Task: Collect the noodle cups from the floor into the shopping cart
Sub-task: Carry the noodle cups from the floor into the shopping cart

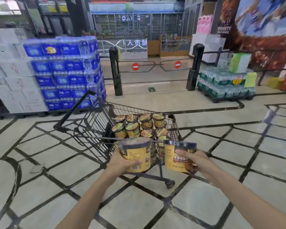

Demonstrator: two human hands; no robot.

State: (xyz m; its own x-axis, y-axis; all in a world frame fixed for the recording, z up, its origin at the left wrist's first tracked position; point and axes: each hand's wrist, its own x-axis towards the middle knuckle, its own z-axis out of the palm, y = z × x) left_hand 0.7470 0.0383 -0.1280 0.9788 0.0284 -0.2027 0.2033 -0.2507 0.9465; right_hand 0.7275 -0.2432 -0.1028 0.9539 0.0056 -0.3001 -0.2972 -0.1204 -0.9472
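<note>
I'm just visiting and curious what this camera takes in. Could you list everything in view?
shopping cart: one, black wire, centre of the floor
noodle cups in cart: about ten showing, yellow, piled in the basket
held noodle cups: two, yellow with dark rims, one left, one right, at the cart's near edge
bottled water packs: tall stack, blue, left
white cartons: stack, far left
green water packs: low pallet, right
gate posts: two, black, with red no-entry signs
left hand: grips one cup
right hand: grips the other
</note>
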